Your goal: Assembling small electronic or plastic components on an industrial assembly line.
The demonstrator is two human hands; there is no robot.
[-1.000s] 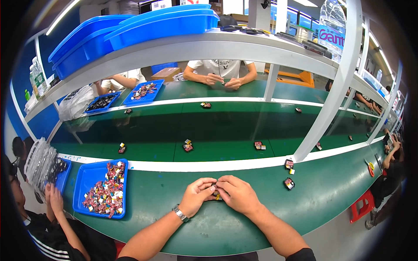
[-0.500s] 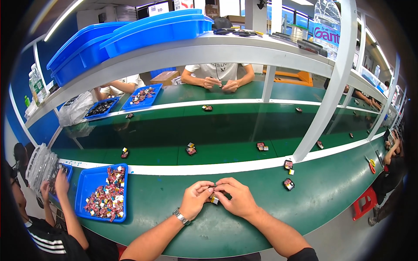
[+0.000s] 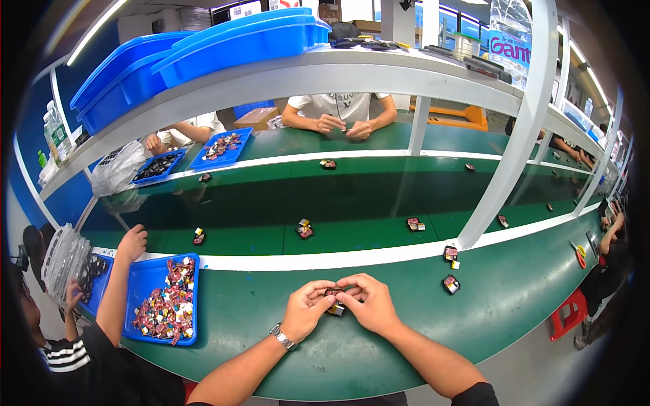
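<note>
My left hand point(image 3: 304, 312) and my right hand point(image 3: 371, 306) come together over the near green worktop, fingers closed around one small black-cased electronic part point(image 3: 333, 292). Some red shows within its dark rim. A white and yellow piece point(image 3: 336, 310) hangs just below it, between my thumbs. The fingertips cover much of the part, so its details are hidden. Past my right hand, two similar parts stand near the white rail: one black-and-red part point(image 3: 451, 284) on the worktop and another point(image 3: 451, 254) at the rail.
A blue tray point(image 3: 127, 318) of red and white pieces stands left of my hands. Beside it, a co-worker's arm point(image 3: 116, 298) reaches over the worktop. Beyond the white rail point(image 3: 284, 262), a green belt point(image 3: 257, 233) carries several parts. A white post point(image 3: 504, 135) rises at right; yellow-handled scissors point(image 3: 580, 254) lie farther right.
The part between my fingers has turned, showing more of its red face. Parts on the belt have shifted right. The co-worker's hand at left has moved up and out toward the belt.
</note>
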